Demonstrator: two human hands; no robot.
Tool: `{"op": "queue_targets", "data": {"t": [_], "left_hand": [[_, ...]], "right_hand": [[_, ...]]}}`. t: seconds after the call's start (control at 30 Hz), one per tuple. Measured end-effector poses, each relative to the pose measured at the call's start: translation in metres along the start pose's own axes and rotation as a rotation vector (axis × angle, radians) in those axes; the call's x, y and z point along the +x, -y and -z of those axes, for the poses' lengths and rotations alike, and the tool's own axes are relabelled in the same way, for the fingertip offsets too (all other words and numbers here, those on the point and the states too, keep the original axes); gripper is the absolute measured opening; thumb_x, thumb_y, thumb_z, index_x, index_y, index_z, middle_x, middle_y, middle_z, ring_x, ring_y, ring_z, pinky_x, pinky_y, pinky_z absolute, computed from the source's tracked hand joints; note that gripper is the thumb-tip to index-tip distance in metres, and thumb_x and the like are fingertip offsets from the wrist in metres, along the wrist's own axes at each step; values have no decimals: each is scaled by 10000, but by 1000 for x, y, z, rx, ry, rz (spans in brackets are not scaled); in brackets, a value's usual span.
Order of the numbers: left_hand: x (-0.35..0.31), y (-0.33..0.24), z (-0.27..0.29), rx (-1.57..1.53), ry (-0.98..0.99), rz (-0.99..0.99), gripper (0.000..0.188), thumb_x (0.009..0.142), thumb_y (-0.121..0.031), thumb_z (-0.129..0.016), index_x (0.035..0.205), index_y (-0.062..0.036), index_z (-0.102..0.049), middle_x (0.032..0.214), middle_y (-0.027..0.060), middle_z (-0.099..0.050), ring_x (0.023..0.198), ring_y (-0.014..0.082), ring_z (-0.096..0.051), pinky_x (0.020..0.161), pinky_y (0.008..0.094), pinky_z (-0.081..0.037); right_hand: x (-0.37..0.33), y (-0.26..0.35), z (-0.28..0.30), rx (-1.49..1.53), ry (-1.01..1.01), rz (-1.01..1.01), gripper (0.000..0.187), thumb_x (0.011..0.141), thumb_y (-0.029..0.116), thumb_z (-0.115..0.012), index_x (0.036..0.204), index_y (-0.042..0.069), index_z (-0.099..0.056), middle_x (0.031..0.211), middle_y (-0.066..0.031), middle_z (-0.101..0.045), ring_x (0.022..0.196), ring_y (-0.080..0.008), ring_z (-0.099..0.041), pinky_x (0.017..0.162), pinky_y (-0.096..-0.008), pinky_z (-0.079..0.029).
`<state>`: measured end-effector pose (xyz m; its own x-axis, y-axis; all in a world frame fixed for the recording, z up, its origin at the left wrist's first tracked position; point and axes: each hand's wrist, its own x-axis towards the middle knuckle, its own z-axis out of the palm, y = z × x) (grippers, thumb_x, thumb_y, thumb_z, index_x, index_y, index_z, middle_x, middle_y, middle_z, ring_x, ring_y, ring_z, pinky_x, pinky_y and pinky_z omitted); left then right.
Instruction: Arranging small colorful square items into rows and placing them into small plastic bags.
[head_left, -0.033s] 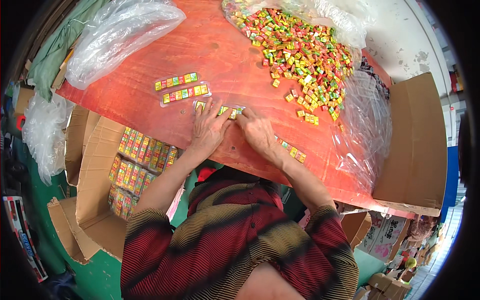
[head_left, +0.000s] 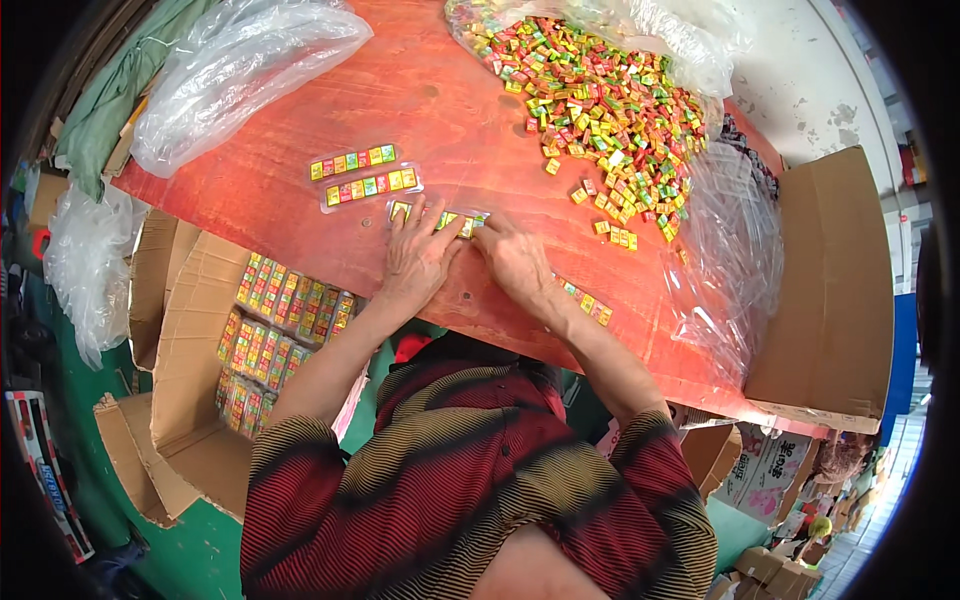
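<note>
A clear plastic tray (head_left: 482,216) with a row of small coloured blocks lies on the table under my hands. My left hand (head_left: 418,262) rests over its left part, fingers stretched and apart, hiding some blocks. At the tray's right end, my right hand (head_left: 515,265) has its fingers bent together on the edge; the fingertips are partly hidden. Farther left lie two rows of blocks, an upper row (head_left: 353,163) and a lower row in a clear tray (head_left: 371,187). Another row of blocks (head_left: 586,300) shows beside my right forearm, which partly covers it.
A big heap of loose blocks (head_left: 610,120) spreads over the red table (head_left: 430,120) at the far right. Clear plastic (head_left: 725,260) and a cardboard box (head_left: 835,290) stand right. A plastic bag (head_left: 250,70) lies far left. Below left, an open carton (head_left: 205,340) holds stacked filled trays.
</note>
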<state>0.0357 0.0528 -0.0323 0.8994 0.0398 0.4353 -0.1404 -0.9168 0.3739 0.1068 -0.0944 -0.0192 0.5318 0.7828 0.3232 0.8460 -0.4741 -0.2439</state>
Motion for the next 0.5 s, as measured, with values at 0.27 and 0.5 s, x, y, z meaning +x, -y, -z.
{"op": "queue_targets", "data": {"t": [0.27,0.5], "left_hand": [[-1,2,-1,-8,10,8,278,788,-225,-581,1035,-101,-601,1152,154,-489,1102,374,-423,940,512,-281],[1,0,1,-13,13,1,268,790,-212,-576,1029,-93,-600,1153,156,-484,1107,377,-416,945,516,-276]], "right_hand": [[26,-15,11,434,225,-460,192,695,158,-650,803,25,-565,763,-135,-589,720,-287,-587,610,-374,-453],[41,-32,6,423,450,-528,265,654,200,-687,829,27,-589,832,-179,-612,834,-339,-580,669,-404,-456]]}}
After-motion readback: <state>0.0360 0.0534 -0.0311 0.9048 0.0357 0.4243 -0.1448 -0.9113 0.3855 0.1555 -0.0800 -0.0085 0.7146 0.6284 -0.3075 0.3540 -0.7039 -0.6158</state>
